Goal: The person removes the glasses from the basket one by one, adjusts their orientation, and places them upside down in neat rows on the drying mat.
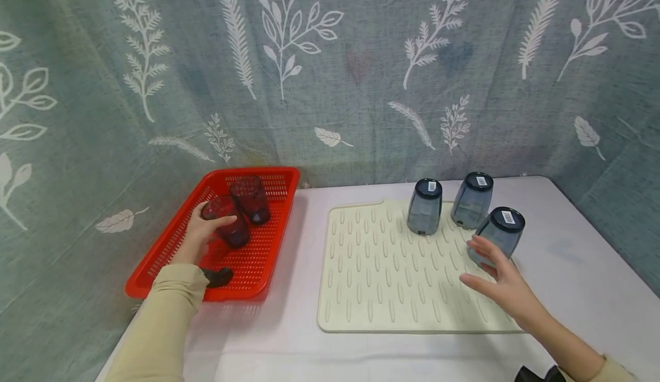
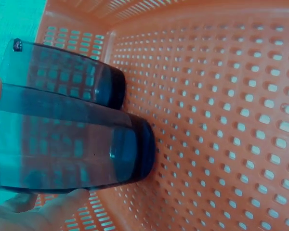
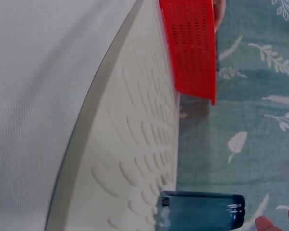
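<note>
As one glass [image 1: 234,237] tilts inside the red basket [image 1: 267,262], my left hand [image 1: 203,228] grips it.
The fingers and thumb curl round it beside a second glass [image 1: 254,200]. My right hand [image 1: 499,282], thumb and fingers parted and holding nothing, is at the near glass [image 1: 500,234]; I cannot tell whether they touch. That one stands upside down on the pale mat [image 1: 371,279], two more glasses [image 1: 425,213] [image 1: 471,201] behind it.

Three blue glasses [image 1: 425,210] stand inverted; two glasses [image 1: 234,230] occupy the basket [image 1: 252,273]
</note>
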`<state>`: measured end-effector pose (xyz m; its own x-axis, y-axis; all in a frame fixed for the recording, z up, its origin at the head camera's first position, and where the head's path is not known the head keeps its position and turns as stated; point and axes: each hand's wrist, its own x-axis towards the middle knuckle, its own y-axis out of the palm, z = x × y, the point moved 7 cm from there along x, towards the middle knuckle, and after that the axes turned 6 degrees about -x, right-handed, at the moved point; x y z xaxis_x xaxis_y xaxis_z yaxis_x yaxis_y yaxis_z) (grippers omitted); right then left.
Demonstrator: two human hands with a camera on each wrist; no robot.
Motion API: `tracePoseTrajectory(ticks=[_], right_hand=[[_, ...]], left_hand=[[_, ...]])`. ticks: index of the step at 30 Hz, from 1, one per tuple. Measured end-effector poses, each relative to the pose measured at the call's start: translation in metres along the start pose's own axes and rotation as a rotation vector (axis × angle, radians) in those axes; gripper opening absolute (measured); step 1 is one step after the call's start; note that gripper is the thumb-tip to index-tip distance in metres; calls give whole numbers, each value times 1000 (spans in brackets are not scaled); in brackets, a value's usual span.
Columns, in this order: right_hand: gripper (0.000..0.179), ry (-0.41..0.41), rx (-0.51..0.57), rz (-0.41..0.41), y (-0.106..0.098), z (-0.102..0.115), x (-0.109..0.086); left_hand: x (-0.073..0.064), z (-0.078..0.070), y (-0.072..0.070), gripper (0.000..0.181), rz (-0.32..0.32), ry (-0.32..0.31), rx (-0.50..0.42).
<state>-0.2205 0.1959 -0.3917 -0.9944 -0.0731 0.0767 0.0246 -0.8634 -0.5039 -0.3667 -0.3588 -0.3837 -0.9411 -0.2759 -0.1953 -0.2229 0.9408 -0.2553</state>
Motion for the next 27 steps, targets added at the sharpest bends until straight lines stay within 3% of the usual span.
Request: tracePoseTrajectory(ticks=[6, 11, 17, 23, 27], right_hand=[[77, -27, 20, 5, 10, 1, 1], [73, -40, 19, -16, 15, -5, 5], [74, -28, 72, -4, 22, -11, 7], [71, -12, 88, -2, 28, -16, 12], [70, 8, 104, 1, 32, -19, 14]], left_hand=[[-2, -2, -6, 95, 29, -18, -11], [-4, -11, -10, 99, 73, -42, -75], [-13, -31, -14, 96, 95, 10, -165], [-32, -46, -17, 82, 82, 65, -297], [-46, -60, -15, 75, 103, 112, -326]])
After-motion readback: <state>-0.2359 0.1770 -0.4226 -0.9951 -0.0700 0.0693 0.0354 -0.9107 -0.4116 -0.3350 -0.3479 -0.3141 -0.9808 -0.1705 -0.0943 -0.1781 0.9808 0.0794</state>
